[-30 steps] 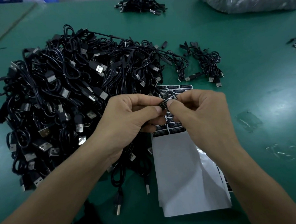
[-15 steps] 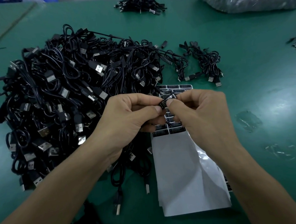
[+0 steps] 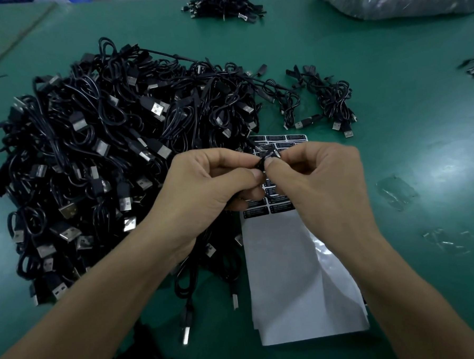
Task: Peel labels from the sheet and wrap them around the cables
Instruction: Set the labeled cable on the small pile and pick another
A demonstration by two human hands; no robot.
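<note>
Hardly anything has moved in the last second: both hands sit in the same spot over the far end of the sheet, and the thumbs press in the same place. It's the same squeeze, held.

The left hand is curled tight, thumb and forefinger pinching the thin black cable right where the label meets it. The right hand is curled as well, its thumb and forefinger nipping the label itself. The two thumbs are touching. White lettering shows on the label flap sticking up between them, so I'd say it's folded around the cable and being pressed shut, not yet smoothed flat.

This is the wrapping step, with the peel already done. Below the hands lies the sheet, mid-table towards the near edge. Most of its backing is bare white, and a few black labels are left at the far end.

The big pile of cables fills the left side of the table. A small bundle sits apart, beyond the sheet towards the far edge.

Next, I reckon the flap needs pinching along its whole length so the sticky faces meet squarely. Then the cable gets set aside, a fresh one is drawn from the pile, and another label is lifted by a corner.
</note>
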